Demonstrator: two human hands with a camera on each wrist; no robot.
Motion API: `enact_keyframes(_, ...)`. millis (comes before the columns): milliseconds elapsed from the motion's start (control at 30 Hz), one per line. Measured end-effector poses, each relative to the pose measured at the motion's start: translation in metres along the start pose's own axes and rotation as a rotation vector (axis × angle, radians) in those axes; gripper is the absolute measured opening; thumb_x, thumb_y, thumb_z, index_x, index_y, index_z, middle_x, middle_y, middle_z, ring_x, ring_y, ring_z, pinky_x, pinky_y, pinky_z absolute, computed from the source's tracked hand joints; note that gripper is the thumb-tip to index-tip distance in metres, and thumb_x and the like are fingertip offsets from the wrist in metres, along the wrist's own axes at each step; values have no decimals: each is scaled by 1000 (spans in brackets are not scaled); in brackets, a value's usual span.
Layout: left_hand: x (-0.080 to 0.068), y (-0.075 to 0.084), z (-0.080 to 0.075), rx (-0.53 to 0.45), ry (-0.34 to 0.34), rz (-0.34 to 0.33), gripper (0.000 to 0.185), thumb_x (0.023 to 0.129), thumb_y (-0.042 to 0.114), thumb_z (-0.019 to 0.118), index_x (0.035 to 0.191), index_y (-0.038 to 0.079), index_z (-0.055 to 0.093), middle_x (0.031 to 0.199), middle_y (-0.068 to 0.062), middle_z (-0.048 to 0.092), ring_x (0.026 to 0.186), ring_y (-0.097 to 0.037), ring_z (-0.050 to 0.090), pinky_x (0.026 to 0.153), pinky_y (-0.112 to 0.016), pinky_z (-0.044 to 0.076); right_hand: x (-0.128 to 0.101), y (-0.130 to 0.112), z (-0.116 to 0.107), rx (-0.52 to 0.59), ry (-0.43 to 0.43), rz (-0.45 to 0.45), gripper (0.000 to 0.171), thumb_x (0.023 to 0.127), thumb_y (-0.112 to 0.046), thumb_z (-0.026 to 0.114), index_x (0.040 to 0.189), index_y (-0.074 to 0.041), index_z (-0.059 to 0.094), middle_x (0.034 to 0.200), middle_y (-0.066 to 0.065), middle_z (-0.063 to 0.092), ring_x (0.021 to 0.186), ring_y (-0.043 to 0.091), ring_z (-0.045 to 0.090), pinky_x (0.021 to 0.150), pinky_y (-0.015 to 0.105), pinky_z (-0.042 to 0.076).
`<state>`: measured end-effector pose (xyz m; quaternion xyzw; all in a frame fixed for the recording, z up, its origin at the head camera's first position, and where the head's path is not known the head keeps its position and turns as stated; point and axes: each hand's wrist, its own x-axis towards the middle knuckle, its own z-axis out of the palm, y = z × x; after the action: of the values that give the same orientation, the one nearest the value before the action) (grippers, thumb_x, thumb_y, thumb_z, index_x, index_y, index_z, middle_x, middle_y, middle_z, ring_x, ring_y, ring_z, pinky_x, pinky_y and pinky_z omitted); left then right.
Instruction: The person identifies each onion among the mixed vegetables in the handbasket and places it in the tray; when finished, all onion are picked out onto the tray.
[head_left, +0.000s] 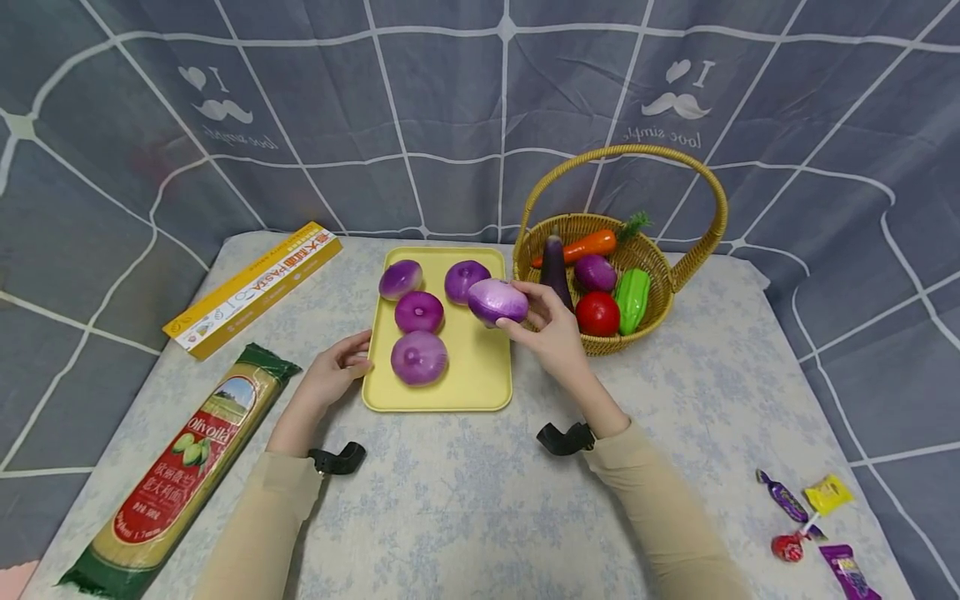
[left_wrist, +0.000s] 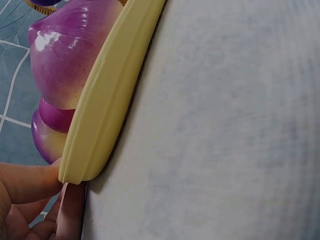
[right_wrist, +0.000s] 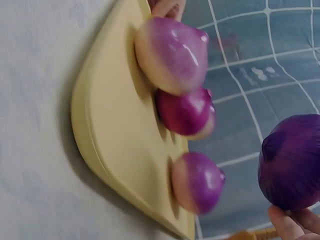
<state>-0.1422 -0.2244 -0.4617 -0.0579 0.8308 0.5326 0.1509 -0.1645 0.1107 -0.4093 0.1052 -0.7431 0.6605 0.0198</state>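
A yellow tray (head_left: 480,367) lies mid-table with several purple onions on it, the nearest onion (head_left: 418,357) at its front left. My right hand (head_left: 534,315) grips another purple onion (head_left: 497,301) just above the tray's right rear part. In the right wrist view that held onion (right_wrist: 290,162) hangs at the right, over my fingertips (right_wrist: 287,222), with three onions resting on the tray (right_wrist: 115,125). My left hand (head_left: 358,360) rests on the table, fingers loosely curled against the tray's left rim. The left wrist view shows a fingertip (left_wrist: 30,182) touching the rim's corner (left_wrist: 107,95).
A wicker basket (head_left: 660,275) with a tall handle stands right of the tray, holding an eggplant, carrot, tomato, green vegetable and an onion. A spaghetti bag (head_left: 187,467) and a yellow box (head_left: 255,287) lie at the left. Candies (head_left: 810,517) sit front right.
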Motion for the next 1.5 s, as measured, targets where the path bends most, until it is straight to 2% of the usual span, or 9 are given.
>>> enact_keyframes(267, 0, 0, 0, -10, -10, 2, 59, 100, 7, 55, 155, 11, 33, 144, -19, 47, 117, -24, 53, 82, -13, 48, -3, 11, 29, -16, -2, 34, 55, 83, -8, 79, 131, 0, 55, 137, 14, 55, 130, 26, 52, 108, 35, 45)
enact_keyframes(533, 0, 0, 0, -5, -4, -6, 59, 100, 8, 55, 155, 11, 34, 143, -18, 47, 114, -22, 53, 82, -13, 48, -5, 21, 51, -120, 99, 55, 57, 81, -16, 82, 129, -1, 55, 135, 14, 57, 130, 30, 52, 109, 39, 44)
enact_keyframes(733, 0, -1, 1, -5, -5, -10, 59, 100, 8, 55, 155, 12, 33, 144, -18, 47, 117, -25, 52, 82, -13, 47, -3, 31, 62, -174, 111, 116, 59, 83, -20, 81, 131, 0, 54, 136, 17, 55, 132, 32, 50, 109, 39, 44)
enact_keyframes(1067, -1, 0, 1, 9, -4, -11, 59, 101, 10, 55, 155, 13, 33, 144, -17, 47, 120, -27, 52, 83, -14, 47, 2, 42, 68, -338, 128, 111, 60, 83, -24, 81, 131, -1, 55, 133, 19, 56, 127, 32, 53, 107, 41, 46)
enact_keyframes(1500, -1, 1, 1, 11, -1, -22, 60, 101, 11, 56, 155, 15, 32, 146, -16, 47, 122, -27, 50, 84, -14, 47, 11, 39, 69, -390, 126, 94, 60, 84, -19, 79, 133, 0, 52, 133, 21, 53, 124, 35, 53, 109, 45, 42)
